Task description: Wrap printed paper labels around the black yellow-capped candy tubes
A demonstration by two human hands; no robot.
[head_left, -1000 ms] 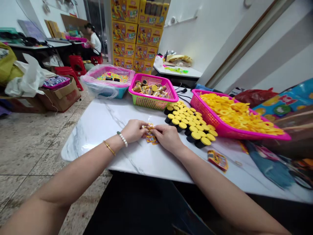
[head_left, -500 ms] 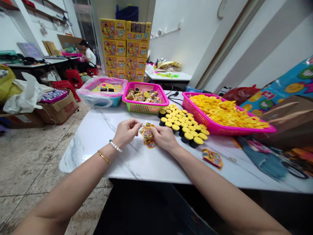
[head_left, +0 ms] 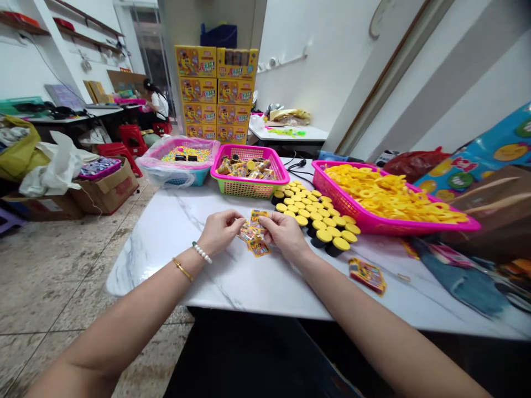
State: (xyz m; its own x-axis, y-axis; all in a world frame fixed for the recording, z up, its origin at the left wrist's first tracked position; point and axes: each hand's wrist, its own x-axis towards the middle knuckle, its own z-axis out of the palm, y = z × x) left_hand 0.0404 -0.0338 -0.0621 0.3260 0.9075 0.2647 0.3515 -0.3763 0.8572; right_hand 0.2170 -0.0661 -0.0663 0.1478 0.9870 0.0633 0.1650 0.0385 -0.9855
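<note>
Labels: small stack of printed labels point(head_left: 254, 239), yellow-orange print, sits low over the marble bench point(head_left: 174, 221) near its front edge, between the two hands. Lower end touches or nearly touches the bench top; cannot tell which.

Left hand point(head_left: 219, 231): fingers curled, thumb and forefinger pinching the left edge of the stack. Right hand point(head_left: 286, 235): same pinch on the upper right edge. Both closed on the labels, nothing else in either.

Handling, my read: very light, thin, floppy. The sheets bend under their own weight and fan apart. Print looks glossy, so likely slick between fingertips, and it creases easily. Not fragile otherwise. Best hold is a fingertip pinch at an edge or corner, one hand anchoring while the other peels or slides a single sheet. A flat-palm grip would crumple them.

Nearby: cluster of black jars with yellow caps point(head_left: 319, 218) just right of the right hand, pink basket point(head_left: 373, 225) of yellow rings behind them, green-and-pink basket point(head_left: 244, 185) further back, another label pack point(head_left: 367, 275) lying apart on the bench to the right.
</note>
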